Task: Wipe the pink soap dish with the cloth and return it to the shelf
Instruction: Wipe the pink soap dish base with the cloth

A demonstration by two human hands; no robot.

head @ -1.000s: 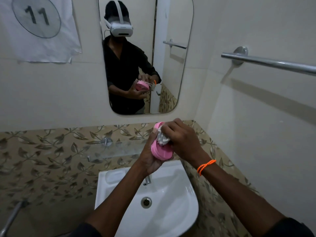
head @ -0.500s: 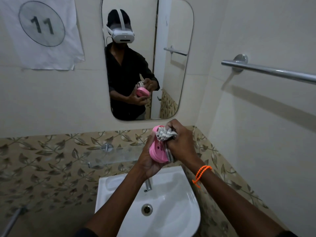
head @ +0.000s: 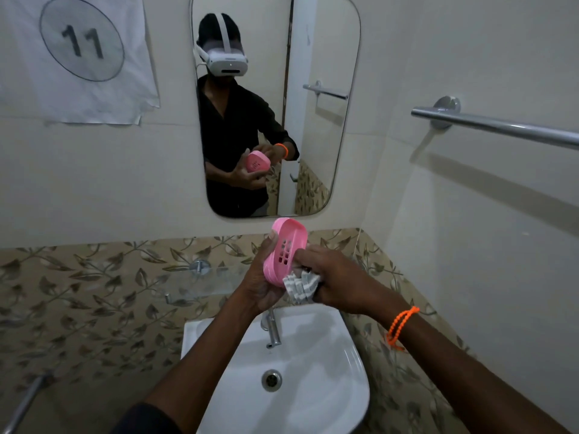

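The left hand (head: 261, 281) has a closed grip around the pink soap dish (head: 285, 252), held on edge above the sink (head: 316, 393). The right hand (head: 336, 277) has the cloth (head: 300, 285) bunched in a tight grip at the dish's lower end. Half a second ago the cloth was pressed against the dish's top; now its slotted inside shows.

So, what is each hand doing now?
Left hand: closed on the pink plastic soap dish.
Right hand: closed on the white checked cloth.

Soap dish (head: 286, 253) now tipped up on end with its slotted inside facing the camera, cloth (head: 300, 285) moved from its top to its lower end, bunched in the right hand (head: 336, 281)
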